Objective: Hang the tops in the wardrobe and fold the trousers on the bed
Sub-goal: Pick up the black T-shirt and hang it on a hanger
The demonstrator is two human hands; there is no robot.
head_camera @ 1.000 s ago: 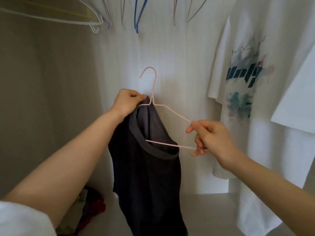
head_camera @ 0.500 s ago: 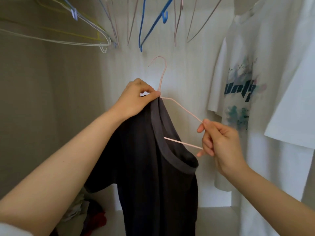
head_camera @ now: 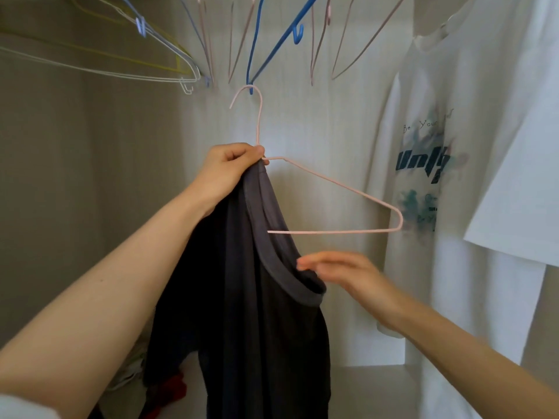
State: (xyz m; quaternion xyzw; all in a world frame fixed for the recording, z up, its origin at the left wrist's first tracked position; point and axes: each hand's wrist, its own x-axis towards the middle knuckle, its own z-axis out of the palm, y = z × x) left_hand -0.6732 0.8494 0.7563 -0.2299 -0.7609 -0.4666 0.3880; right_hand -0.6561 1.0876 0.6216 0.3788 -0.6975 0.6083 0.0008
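Note:
A dark grey top [head_camera: 257,313] hangs half on a pink wire hanger [head_camera: 338,189] inside the wardrobe. My left hand [head_camera: 227,170] grips the hanger's neck together with the top's shoulder. The hanger's right arm sticks out bare through the neck opening. My right hand [head_camera: 341,273], blurred, is below the hanger with fingers stretched out at the top's collar, holding nothing that I can see.
Several empty wire hangers [head_camera: 266,43] hang from above, white, yellow, blue and pink. A white printed T-shirt [head_camera: 453,182] hangs at the right. A heap of clothes [head_camera: 157,391] lies on the wardrobe floor at the lower left.
My right hand has let go of the hanger's right end and dropped to the collar. My left hand has raised the hanger and top.

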